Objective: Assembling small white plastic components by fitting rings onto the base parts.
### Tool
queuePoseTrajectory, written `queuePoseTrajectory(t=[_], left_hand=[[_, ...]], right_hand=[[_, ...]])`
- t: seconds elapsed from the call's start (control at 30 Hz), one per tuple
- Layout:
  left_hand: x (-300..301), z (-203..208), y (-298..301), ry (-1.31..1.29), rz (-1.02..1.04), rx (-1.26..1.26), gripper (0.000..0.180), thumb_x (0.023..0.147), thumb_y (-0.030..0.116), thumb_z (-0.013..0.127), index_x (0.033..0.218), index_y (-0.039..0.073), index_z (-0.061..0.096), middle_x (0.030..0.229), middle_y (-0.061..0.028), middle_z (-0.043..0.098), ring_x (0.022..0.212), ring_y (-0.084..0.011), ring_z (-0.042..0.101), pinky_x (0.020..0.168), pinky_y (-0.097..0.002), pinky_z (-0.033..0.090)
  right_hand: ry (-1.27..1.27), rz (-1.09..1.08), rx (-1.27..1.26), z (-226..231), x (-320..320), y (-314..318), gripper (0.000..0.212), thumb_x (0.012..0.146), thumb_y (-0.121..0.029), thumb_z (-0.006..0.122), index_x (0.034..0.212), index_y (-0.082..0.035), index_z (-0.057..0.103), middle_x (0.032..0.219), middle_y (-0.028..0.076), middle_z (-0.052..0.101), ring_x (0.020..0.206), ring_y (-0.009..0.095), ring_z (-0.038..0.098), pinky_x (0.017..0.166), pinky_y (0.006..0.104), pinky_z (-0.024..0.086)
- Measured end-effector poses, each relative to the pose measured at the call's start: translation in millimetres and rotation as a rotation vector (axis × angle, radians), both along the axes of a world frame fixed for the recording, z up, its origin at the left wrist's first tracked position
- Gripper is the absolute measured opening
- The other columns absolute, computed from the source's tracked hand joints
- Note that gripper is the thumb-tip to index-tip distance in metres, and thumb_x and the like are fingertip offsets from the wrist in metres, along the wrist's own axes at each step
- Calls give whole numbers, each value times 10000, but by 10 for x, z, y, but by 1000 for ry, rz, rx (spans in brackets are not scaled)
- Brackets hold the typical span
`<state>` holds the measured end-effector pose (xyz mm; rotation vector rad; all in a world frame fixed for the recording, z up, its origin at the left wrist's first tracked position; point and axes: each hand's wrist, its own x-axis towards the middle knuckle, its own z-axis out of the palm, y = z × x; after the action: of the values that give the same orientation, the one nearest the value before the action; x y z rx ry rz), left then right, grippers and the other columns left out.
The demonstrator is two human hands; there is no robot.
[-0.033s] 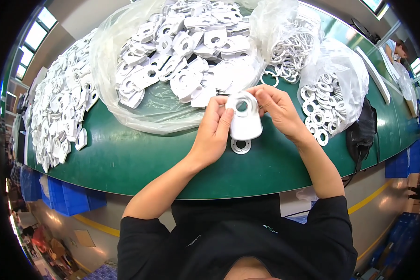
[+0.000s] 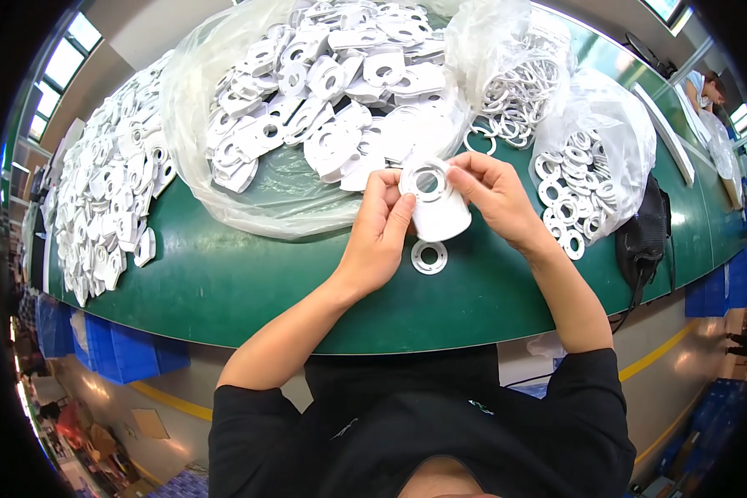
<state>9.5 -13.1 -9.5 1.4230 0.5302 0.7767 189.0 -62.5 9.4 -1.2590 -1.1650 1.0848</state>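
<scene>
Between both hands, above the green table, is a white plastic housing (image 2: 441,217) with a round hole in its upper part. A white ring (image 2: 429,196) shows around that hole; whether it is fully seated I cannot tell. My left hand (image 2: 379,228) pinches the housing's left edge, thumb on the front and fingers behind. At the upper right, my right hand (image 2: 496,197) is closed on the ring's edge beside the hole, with the thumb on top. On the table just below the housing lies a flat white washer (image 2: 429,257).
Beyond my hands a clear plastic bag (image 2: 266,217) holds many white housings. More housings (image 2: 112,187) are heaped at the left. Thin rings (image 2: 510,104) and flat washers (image 2: 568,178) fill bags at the right, beside a black pouch (image 2: 646,228). Another person (image 2: 703,90) is at the far right.
The housing has tilted, and its lower end has shifted slightly right. My right thumb has come down onto the edge by the hole, where a ring now shows. More of the washer below is visible.
</scene>
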Motion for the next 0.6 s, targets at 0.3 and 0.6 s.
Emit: queuePoseTrajectory(t=[0.3,0.6], left_hand=[[-80,-75,125,-43,-208,-129,345,1020,320,367,1121,21,506,1031,-40,574,934,-101,557,815,-286,481],[-74,10,117,315,18,373,235,960,190,471,825,7,530,621,-74,468,567,-165,409,546,-304,352]], right_hand=[[-180,-39,111,-65,-73,-17,207,956,-149,533,963,29,639,832,13,641,771,57,561,680,202,447],[-498,17,170,-14,-89,-67,153,906,-90,580,917,49,641,796,87,660,725,103,590,669,241,474]])
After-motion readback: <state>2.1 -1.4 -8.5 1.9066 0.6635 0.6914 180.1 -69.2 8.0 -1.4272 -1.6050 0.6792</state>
